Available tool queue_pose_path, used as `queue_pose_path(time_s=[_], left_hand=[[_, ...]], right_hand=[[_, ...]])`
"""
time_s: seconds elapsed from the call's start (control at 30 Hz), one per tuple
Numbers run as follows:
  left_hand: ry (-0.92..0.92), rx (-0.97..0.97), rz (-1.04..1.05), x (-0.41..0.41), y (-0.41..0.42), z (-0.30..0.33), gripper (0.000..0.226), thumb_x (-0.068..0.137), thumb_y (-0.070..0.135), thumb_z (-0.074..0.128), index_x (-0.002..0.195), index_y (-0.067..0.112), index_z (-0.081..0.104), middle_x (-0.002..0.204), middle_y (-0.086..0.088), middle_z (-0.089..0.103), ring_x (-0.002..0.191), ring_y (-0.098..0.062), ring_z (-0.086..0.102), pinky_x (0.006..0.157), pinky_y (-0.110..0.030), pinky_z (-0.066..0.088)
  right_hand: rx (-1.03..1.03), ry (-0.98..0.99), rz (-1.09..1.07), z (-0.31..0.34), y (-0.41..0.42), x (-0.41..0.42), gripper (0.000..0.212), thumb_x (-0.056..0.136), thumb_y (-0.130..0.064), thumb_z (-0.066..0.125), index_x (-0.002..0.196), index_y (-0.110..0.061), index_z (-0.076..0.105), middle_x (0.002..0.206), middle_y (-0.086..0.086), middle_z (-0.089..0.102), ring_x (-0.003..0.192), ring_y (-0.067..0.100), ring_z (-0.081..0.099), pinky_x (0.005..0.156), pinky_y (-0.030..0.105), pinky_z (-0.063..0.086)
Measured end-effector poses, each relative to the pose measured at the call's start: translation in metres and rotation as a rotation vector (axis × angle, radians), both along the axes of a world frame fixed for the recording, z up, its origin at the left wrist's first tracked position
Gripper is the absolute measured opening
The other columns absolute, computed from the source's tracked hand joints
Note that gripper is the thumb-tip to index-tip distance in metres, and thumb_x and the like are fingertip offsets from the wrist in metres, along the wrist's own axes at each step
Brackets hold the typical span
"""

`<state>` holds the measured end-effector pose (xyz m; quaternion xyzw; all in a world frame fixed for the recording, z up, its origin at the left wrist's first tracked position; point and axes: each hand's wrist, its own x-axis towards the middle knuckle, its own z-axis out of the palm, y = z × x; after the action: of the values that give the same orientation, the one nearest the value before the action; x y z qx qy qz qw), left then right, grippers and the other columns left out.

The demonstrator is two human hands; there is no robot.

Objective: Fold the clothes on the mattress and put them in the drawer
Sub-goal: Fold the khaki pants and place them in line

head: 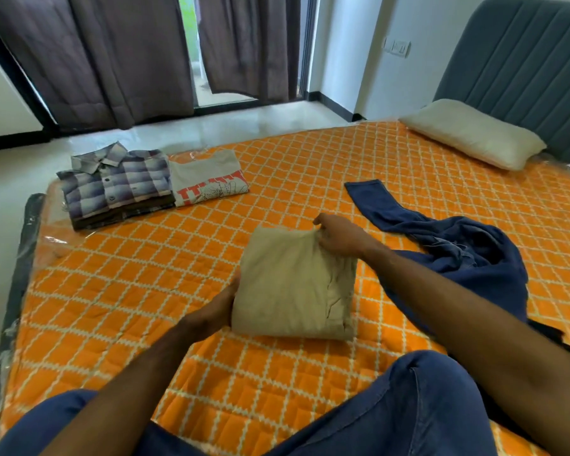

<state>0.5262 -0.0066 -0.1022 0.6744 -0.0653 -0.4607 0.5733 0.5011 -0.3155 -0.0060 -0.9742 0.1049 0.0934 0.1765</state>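
Beige folded cloth [293,284], lying in the middle of the orange mattress [277,179], between both hands. Left hand [216,311] pressed flat against its near left edge, fingers mostly hidden behind the cloth, maybe tucked under it. Right hand [338,236] at the far right corner, fingers curled and pinching the fabric. Dark blue jeans [458,255], not folded, spread out just beside the right arm. Folded checked shirt [116,182] on top of a small pile near the far left corner, touching a folded grey T-shirt with red print [208,182]. White pillow [471,136] far off on the right, against the grey headboard [514,60]. Dark curtains [112,54] behind.
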Motion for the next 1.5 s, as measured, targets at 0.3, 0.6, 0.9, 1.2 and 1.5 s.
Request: queue_pose_path(time_s=[0.3,0.6,0.9,1.2,1.5], left_hand=[[-0.486,0.411,0.029,0.008,-0.034,-0.025,0.063,0.083,0.066,0.067,0.119,0.017,0.053,0.113,0.0,0.063,0.098,-0.022,0.065,0.083,-0.042,0.055],[-0.293,0.362,0.182,0.029,-0.054,-0.035,0.084,0.069,0.081,0.066,0.12,0.015,0.058,0.113,-0.002,0.068,0.1,-0.027,0.068,0.092,-0.049,0.055],[-0.504,0.068,0.026,0.008,-0.078,0.085,0.045,0.08,0.037,0.072,0.116,0.011,0.064,0.11,-0.007,0.071,0.098,-0.025,0.07,0.089,-0.05,0.056],[-1.091,0.487,-0.505,-0.032,-0.107,0.135,0.048,0.098,0.049,0.053,0.119,0.007,0.061,0.111,-0.01,0.069,0.1,-0.029,0.064,0.074,-0.037,0.046],[-0.945,0.734,0.015,0.001,0.006,0.01,0.062,0.094,0.048,0.052,0.131,-0.002,0.055,0.134,-0.028,0.054,0.125,-0.043,0.051,0.103,-0.048,0.041]], right_hand=[[-0.206,-0.105,-0.128,-0.148,0.088,-0.062,0.088,0.087,-0.085,0.004,0.161,-0.039,-0.009,0.166,0.008,-0.028,0.153,0.035,-0.025,0.113,0.072,-0.01],[0.038,0.0,-0.164,-0.162,0.073,-0.055,0.087,0.091,-0.082,0.03,0.155,-0.05,-0.018,0.156,0.001,-0.047,0.142,0.025,-0.046,0.112,0.071,-0.02],[0.935,-0.157,-0.397,-0.078,0.079,-0.045,0.083,0.087,-0.084,0.038,0.156,-0.046,0.011,0.169,0.0,0.017,0.155,0.029,0.02,0.121,0.055,0.027],[1.795,-0.045,-0.725,-0.071,0.069,-0.072,0.056,0.106,-0.047,0.041,0.141,-0.006,0.056,0.121,0.017,0.069,0.101,0.035,0.07,0.085,0.049,0.06],[1.331,0.012,-0.814,-0.11,0.082,-0.086,0.047,0.096,-0.054,0.06,0.106,-0.009,0.068,0.079,0.005,0.073,0.067,0.021,0.071,0.059,0.029,0.057]])
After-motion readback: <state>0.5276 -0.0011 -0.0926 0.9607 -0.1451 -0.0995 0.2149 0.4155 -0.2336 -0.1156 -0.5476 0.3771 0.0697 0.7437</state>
